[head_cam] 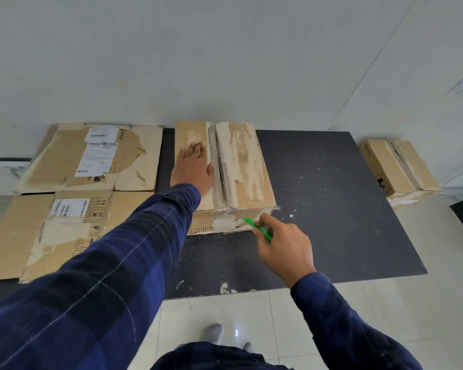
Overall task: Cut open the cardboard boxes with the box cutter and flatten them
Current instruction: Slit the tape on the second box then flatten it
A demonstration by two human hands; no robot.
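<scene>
At frame centre, the left hand (194, 169) presses flat on the cardboard box (241, 166) while the right hand (284, 249) grips the green box cutter (257, 227) at its near edge.

Dark mat (332, 196) free btwn centre box (241, 161) & right box (401, 166); flattened cardboard (72, 182) crowds left.
</scene>
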